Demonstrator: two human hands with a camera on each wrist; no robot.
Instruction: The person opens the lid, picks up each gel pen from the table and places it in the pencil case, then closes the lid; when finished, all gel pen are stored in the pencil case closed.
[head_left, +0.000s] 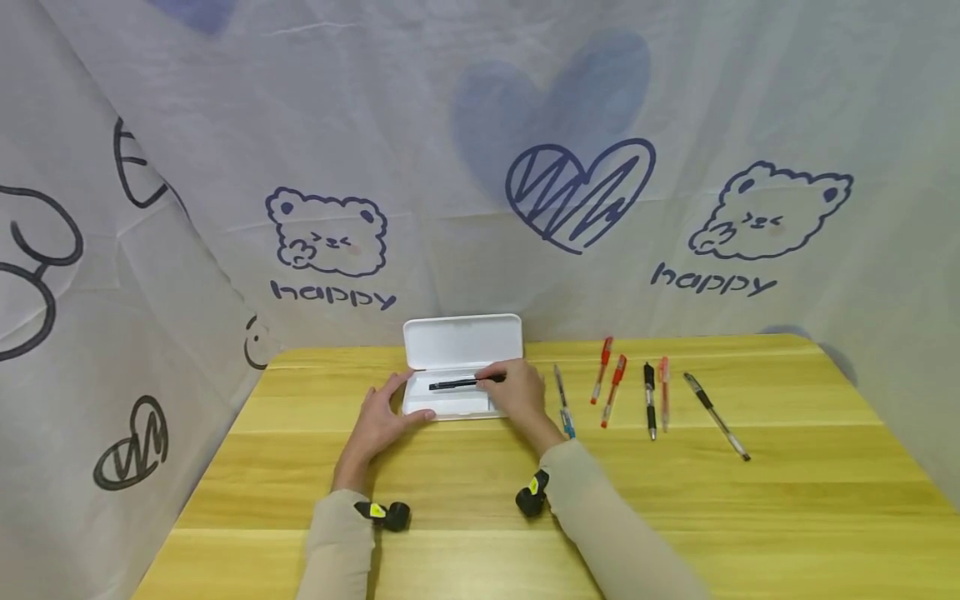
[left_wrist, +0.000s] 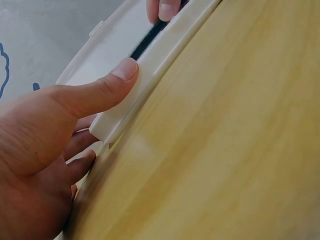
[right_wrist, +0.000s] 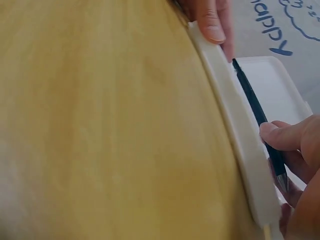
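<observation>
A white pencil case (head_left: 462, 340) lies on the table with its lid raised at the back. My left hand (head_left: 378, 425) holds its left end, thumb on the front rim and the other fingers along the side. In the left wrist view that thumb (left_wrist: 107, 90) presses on the case's edge. Between thumb and fingers, my right hand (head_left: 519, 393) pinches a black pen (head_left: 450, 384) lengthwise over the open case. The right wrist view shows the pen (right_wrist: 252, 102) with its pointed metal tip toward the right hand's side. Whether the pen touches the case floor I cannot tell.
Right of the case lie a blue-tipped clear pen (head_left: 563, 402), red-capped pens (head_left: 602, 371), a black pen (head_left: 650, 400), a pink pen (head_left: 664, 393) and a black-capped clear pen (head_left: 716, 415). A printed white cloth (head_left: 465, 275) hangs behind the wooden table (head_left: 465, 500).
</observation>
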